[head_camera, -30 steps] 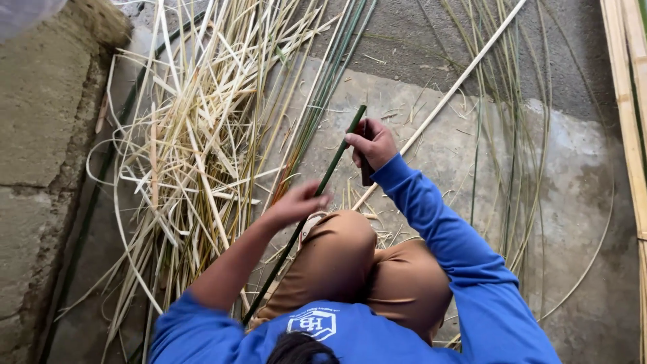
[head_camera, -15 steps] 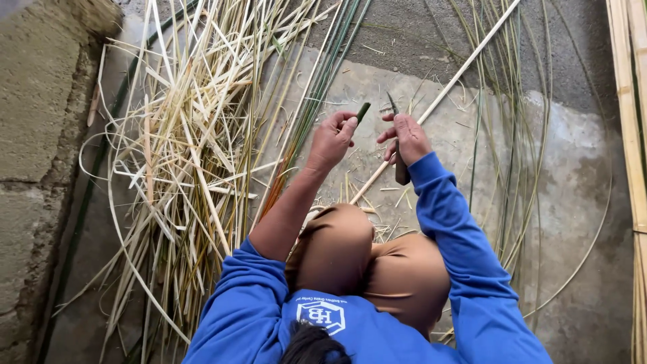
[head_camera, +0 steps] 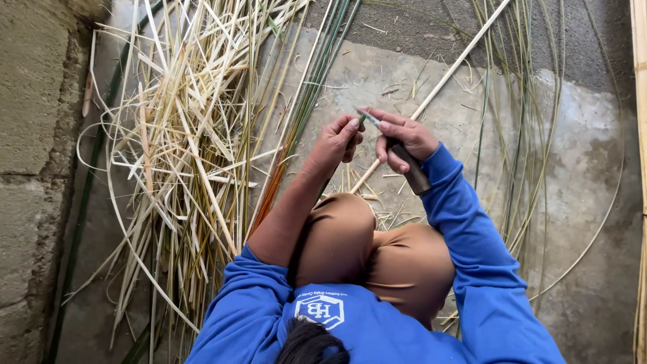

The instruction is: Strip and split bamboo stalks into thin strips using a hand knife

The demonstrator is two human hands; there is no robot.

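The person is crouching over a concrete floor [head_camera: 579,222], knees drawn up in tan trousers, and both hands are meeting just beyond the knees, at the middle of the view.

The left hand [head_camera: 335,140] is pinching the top end of a thin green strip [head_camera: 362,118]; its fingers [head_camera: 352,126] are closing together on the strip's tip. From there the strip is running down and toward the person, passing behind the left forearm, so its long axis is lying near-to-far with a slight lean to the right at the far end. Only the short tip above the fingers is showing clearly.

The right hand [head_camera: 404,137] is wrapping a knife [head_camera: 411,168] by its dark handle, fingers clamped around it, with the handle's butt pointing down to the right toward the blue sleeve. The blade is angling up and left, and its pale tip is lying right at the strip's end, just beside the left hand's fingertips. Whether the edge is already biting into the strip cannot be told from here.

So the strip's end is sitting between the two hands, touching the left and just left of the right thumb; the left hand is the nearer one.

To the left, a loose heap of pale split strips [head_camera: 182,155] is spreading across the floor beside a rough block wall [head_camera: 30,128]. A long pale cane [head_camera: 458,64] is slanting from under the hands up to the far right, and thin green strands [head_camera: 522,128] are curving along the right side.
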